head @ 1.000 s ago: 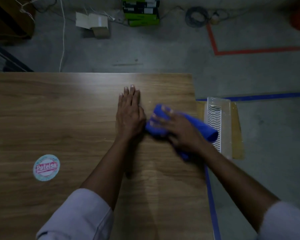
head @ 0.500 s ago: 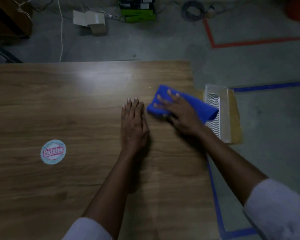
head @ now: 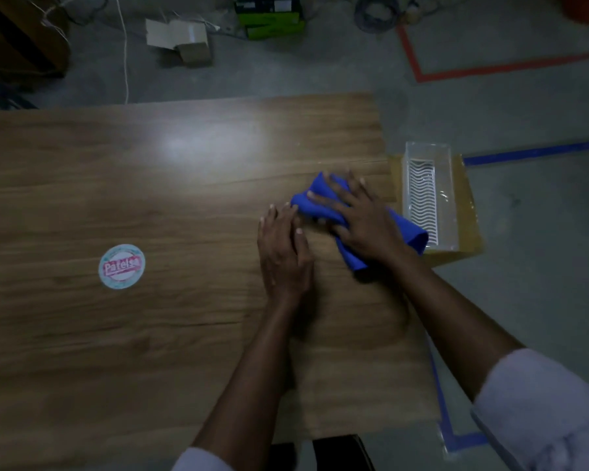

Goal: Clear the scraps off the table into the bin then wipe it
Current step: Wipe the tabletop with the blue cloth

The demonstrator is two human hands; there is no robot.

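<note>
A blue cloth [head: 402, 229] lies bunched near the right edge of the wooden table [head: 150, 334]. My right hand [head: 361, 219] presses flat on top of the cloth with its fingers spread and straight. My left hand [head: 283, 249] rests palm down on the bare wood just left of the cloth, its fingertips touching the cloth's edge. A clear plastic bin [head: 427, 195] with a wavy white insert sits on a cardboard box [head: 466, 212] beside the table's right edge. I see no scraps on the table top.
A round sticker [head: 121, 266] is stuck on the table's left half. On the floor beyond the far edge lie an open small carton [head: 181, 40], green boxes [head: 269, 18] and a coiled cable [head: 374, 11]. Red and blue tape lines mark the floor at right.
My right hand has slid the cloth away and to the right, toward the table's right edge. My left hand stays flat on the wood beside it.
</note>
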